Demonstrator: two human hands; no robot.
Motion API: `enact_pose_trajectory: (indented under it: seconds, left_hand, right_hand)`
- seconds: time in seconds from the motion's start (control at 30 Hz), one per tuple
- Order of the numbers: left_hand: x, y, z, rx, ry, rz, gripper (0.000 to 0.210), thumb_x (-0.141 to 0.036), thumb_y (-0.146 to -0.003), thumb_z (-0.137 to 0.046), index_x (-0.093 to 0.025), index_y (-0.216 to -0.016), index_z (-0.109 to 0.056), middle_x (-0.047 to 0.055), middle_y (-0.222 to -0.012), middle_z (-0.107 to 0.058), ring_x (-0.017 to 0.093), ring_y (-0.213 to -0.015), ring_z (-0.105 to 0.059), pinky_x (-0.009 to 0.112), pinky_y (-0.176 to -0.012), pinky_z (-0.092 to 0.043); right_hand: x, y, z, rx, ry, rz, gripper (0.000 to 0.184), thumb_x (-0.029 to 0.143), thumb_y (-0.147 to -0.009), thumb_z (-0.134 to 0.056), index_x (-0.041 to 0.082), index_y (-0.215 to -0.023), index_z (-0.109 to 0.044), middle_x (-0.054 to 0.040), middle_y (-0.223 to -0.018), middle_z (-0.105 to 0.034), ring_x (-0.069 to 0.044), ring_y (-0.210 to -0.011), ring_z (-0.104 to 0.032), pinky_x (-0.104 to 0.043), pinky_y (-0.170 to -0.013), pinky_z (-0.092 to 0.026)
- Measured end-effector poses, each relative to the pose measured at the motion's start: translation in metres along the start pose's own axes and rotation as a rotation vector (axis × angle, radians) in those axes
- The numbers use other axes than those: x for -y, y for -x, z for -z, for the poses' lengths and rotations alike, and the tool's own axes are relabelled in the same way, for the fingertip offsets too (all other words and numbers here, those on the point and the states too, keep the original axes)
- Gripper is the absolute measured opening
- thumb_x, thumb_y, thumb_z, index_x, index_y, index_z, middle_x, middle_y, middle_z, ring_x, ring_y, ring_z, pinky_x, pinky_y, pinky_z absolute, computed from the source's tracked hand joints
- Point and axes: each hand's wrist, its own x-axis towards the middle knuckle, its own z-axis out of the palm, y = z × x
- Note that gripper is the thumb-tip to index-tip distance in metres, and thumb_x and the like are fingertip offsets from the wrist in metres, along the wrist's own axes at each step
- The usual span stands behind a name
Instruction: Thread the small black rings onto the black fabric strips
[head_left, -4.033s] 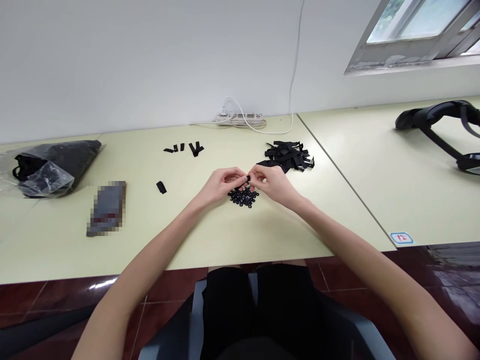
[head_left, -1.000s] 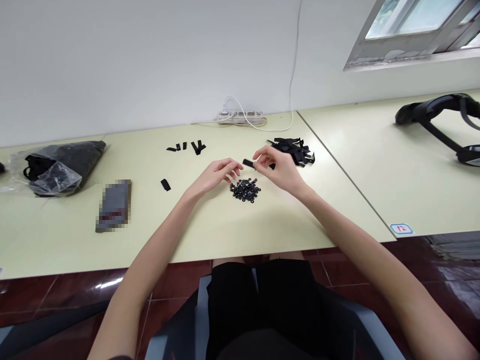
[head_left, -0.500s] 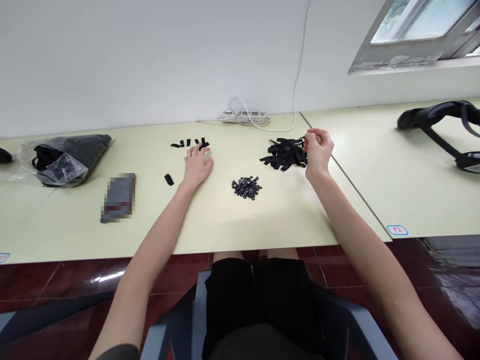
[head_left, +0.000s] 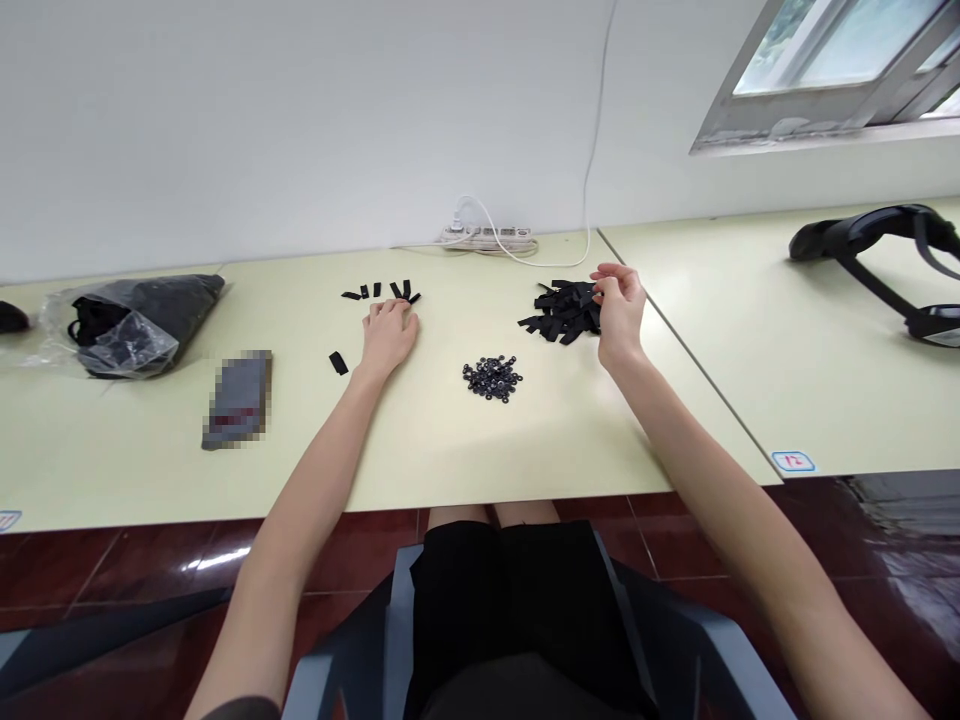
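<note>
My left hand point(head_left: 388, 335) lies low on the table with fingers slightly bent, their tips at the near end of a small group of short black fabric strips point(head_left: 397, 291). Whether a strip is under the fingertips is hidden. My right hand point(head_left: 621, 312) is at the right side of a loose pile of black fabric strips point(head_left: 564, 310), fingers apart, with nothing visible between them. Between the hands, nearer to me, lies a heap of small dark ring-shaped pieces point(head_left: 492, 379). One single black strip point(head_left: 338, 362) lies left of my left wrist.
A dark clear-plastic bag point(head_left: 161, 320) and a blurred-out grey item point(head_left: 238, 400) lie on the left. A power strip point(head_left: 489, 239) with a white cable is by the wall. A black strapped headset point(head_left: 862, 260) stands on the right-hand table point(head_left: 750, 350).
My right hand has moved left, closer over the strip pile, and its fingers have parted. My left hand has shifted slightly down and left, its fingers drawn in.
</note>
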Motion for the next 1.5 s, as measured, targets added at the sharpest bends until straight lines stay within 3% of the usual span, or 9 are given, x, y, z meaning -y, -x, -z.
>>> enact_pose_trajectory:
  seconds: [0.17,0.3,0.43,0.73,0.83,0.93,1.17,1.37,1.5]
  left_hand:
    - [-0.016,0.001,0.005,-0.096,0.416,0.01,0.04,-0.031,-0.104,-0.058,-0.018,-0.135,-0.081,0.017,-0.157,-0.073,0.036,-0.152,-0.06,0.056,-0.134,-0.042]
    - [-0.047,0.015,0.008,0.032,0.864,-0.021,0.04,-0.049,-0.099,-0.078,-0.02,-0.126,-0.085,0.013,-0.131,-0.085,0.031,-0.128,-0.078,0.05,-0.125,-0.055]
    - [-0.074,0.031,0.009,0.101,0.974,-0.042,0.046,-0.061,-0.088,-0.093,-0.02,-0.106,-0.087,0.011,-0.115,-0.087,0.029,-0.109,-0.084,0.049,-0.117,-0.062]
    - [-0.077,0.038,0.003,0.174,0.939,-0.068,0.037,-0.047,-0.078,-0.1,-0.023,-0.103,-0.087,0.009,-0.118,-0.088,0.032,-0.12,-0.083,0.052,-0.119,-0.062]
    - [-0.08,0.039,0.004,0.193,0.951,-0.083,0.036,-0.051,-0.084,-0.095,-0.023,-0.106,-0.088,0.009,-0.117,-0.088,0.031,-0.117,-0.084,0.053,-0.121,-0.062]
    - [-0.083,0.041,0.007,0.192,0.972,-0.089,0.04,-0.059,-0.091,-0.09,-0.023,-0.109,-0.09,0.009,-0.118,-0.088,0.03,-0.117,-0.083,0.053,-0.122,-0.062]
    - [-0.085,0.043,0.003,0.211,1.014,-0.035,0.051,-0.064,-0.083,-0.097,-0.022,-0.111,-0.089,0.01,-0.119,-0.088,0.032,-0.119,-0.082,0.053,-0.121,-0.062]
    - [-0.082,0.043,-0.003,0.235,1.046,-0.011,0.05,-0.051,-0.077,-0.102,-0.023,-0.115,-0.088,0.011,-0.128,-0.087,0.034,-0.126,-0.081,0.055,-0.123,-0.061]
    - [-0.082,0.044,0.0,0.258,1.011,-0.043,0.049,-0.046,-0.078,-0.1,-0.024,-0.12,-0.088,0.011,-0.138,-0.085,0.037,-0.132,-0.079,0.056,-0.123,-0.061]
  right_hand:
    - [0.021,0.021,-0.012,0.173,-0.003,0.064,0.012,0.031,-0.098,-0.06,0.029,-0.105,-0.069,-0.0055,-0.106,-0.076,-0.025,-0.11,-0.074,-0.046,-0.104,-0.06]
    - [0.042,0.051,-0.023,0.517,0.063,0.189,0.011,0.032,-0.099,-0.065,0.027,-0.106,-0.071,-0.0047,-0.096,-0.077,-0.024,-0.096,-0.074,-0.043,-0.09,-0.06]
    - [0.058,0.081,-0.033,0.702,0.119,0.306,0.015,0.037,-0.109,-0.061,0.028,-0.116,-0.069,-0.0059,-0.108,-0.079,-0.024,-0.099,-0.073,-0.041,-0.086,-0.061]
    - [0.064,0.092,-0.033,0.614,0.137,0.391,0.011,0.032,-0.112,-0.055,0.029,-0.114,-0.066,-0.0073,-0.122,-0.074,-0.023,-0.101,-0.069,-0.039,-0.085,-0.061]
    - [0.067,0.091,-0.032,0.661,0.152,0.366,0.015,0.033,-0.113,-0.056,0.029,-0.118,-0.069,-0.0074,-0.122,-0.077,-0.024,-0.104,-0.07,-0.04,-0.087,-0.062]
    - [0.07,0.093,-0.031,0.763,0.171,0.413,0.022,0.035,-0.115,-0.055,0.028,-0.107,-0.075,-0.0092,-0.122,-0.078,-0.027,-0.11,-0.071,-0.043,-0.088,-0.061]
    - [0.067,0.097,-0.031,0.849,0.29,0.568,0.027,0.032,-0.116,-0.052,0.027,-0.104,-0.077,-0.0123,-0.129,-0.076,-0.031,-0.124,-0.069,-0.048,-0.098,-0.059]
    - [0.07,0.095,-0.029,0.814,0.367,0.66,0.025,0.029,-0.117,-0.051,0.026,-0.104,-0.073,-0.0114,-0.123,-0.078,-0.029,-0.116,-0.071,-0.044,-0.091,-0.056]
    - [0.073,0.096,-0.029,0.736,0.385,0.609,0.021,0.028,-0.116,-0.052,0.027,-0.107,-0.071,-0.0086,-0.112,-0.079,-0.027,-0.104,-0.071,-0.041,-0.085,-0.054]
